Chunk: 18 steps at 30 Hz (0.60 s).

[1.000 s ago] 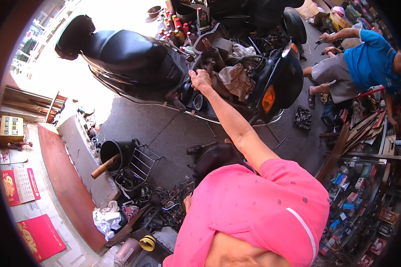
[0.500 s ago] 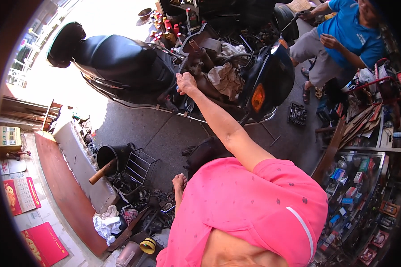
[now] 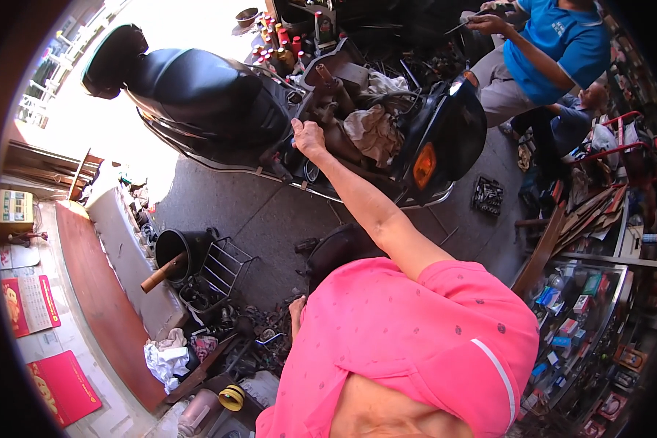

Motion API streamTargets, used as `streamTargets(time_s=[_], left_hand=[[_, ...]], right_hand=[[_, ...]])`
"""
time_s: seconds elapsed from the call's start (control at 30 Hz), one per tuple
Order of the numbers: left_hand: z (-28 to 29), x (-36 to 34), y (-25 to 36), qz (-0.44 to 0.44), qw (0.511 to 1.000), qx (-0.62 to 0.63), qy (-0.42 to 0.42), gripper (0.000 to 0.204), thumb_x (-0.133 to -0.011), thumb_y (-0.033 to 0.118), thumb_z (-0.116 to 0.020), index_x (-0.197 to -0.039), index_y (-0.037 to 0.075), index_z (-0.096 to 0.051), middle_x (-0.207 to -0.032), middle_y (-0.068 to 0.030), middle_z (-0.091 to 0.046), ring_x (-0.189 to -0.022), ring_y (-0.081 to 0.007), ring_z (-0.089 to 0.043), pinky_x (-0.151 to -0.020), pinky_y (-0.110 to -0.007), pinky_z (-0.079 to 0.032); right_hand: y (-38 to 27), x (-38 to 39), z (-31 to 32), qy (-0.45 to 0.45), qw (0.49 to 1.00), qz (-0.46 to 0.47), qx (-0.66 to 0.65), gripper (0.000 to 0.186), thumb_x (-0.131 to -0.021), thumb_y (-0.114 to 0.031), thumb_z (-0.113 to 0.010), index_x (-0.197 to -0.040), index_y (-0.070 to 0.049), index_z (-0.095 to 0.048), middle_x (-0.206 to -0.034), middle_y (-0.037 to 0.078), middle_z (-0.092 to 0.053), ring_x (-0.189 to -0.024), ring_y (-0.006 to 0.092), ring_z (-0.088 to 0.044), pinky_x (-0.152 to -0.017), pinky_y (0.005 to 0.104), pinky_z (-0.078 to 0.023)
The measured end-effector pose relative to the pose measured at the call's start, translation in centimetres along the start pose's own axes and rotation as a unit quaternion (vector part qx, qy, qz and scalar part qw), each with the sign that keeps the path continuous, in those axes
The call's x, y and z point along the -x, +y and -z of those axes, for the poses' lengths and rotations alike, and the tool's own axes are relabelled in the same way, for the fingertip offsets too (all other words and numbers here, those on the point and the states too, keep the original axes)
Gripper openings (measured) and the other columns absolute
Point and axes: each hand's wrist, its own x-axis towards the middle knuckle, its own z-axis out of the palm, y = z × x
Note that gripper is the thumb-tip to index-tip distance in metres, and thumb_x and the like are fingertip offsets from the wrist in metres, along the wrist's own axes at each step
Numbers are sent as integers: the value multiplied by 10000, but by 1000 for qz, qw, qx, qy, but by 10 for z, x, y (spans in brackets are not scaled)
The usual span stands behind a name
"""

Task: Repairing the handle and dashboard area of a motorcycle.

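Note:
My right arm reaches forward to a black motor scooter [image 3: 197,87] whose middle body is stripped open. My right hand [image 3: 309,137] is closed at the near edge of that opening, beside the seat's end; whatever its fingers grip is hidden. Just right of it, a crumpled beige rag [image 3: 372,133] lies among the exposed parts. A rusty metal tube [image 3: 324,73] sticks up beyond the hand. At my left side hangs my left hand [image 3: 297,306], partly covered by my pink shirt, its fingers curled with nothing visible in them.
A co-worker in blue [image 3: 555,55] holds a thin tool at the far right, another person [image 3: 573,124] low behind. A tool case [image 3: 487,196] lies on the floor. A black bucket [image 3: 179,252], a wire rack [image 3: 226,266] and scattered parts stand left; a glass display case [image 3: 577,314] stands right.
The co-worker in blue has shifted left and raised both hands with a thin tool, revealing a second person behind. My right hand stays at the scooter; my left is more covered by my shirt.

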Motion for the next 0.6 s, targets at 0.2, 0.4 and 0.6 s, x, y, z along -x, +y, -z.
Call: streamTargets(time_s=[0.2,0.4,0.6], left_hand=[[-4,3,2,-1,1000,9,10,434,-786,425,-440,-894,40,-608,-874,-163,-601,-852,-298,-557,-759,-372,-411],[-6,6,3,-10,1000,4,17,445,-783,440,-435,-900,48,-608,-886,-169,-596,-884,-310,-548,-773,-379,-405],[-11,10,4,3,1000,9,14,450,-779,449,-443,-909,52,-609,-919,-173,-588,-934,-327,-530,-794,-388,-395]], right_hand=[[8,24,1,95,983,131,84,342,-784,-309,-530,-788,30,-574,-788,220,-592,-811,352,-571,-724,384,-448],[48,30,-1,76,976,130,155,253,-770,-237,-513,-817,-2,-592,-859,215,-576,-841,372,-543,-747,418,-438],[58,32,14,11,962,146,229,268,-789,-251,-504,-798,5,-587,-850,198,-585,-841,359,-551,-743,422,-442]])
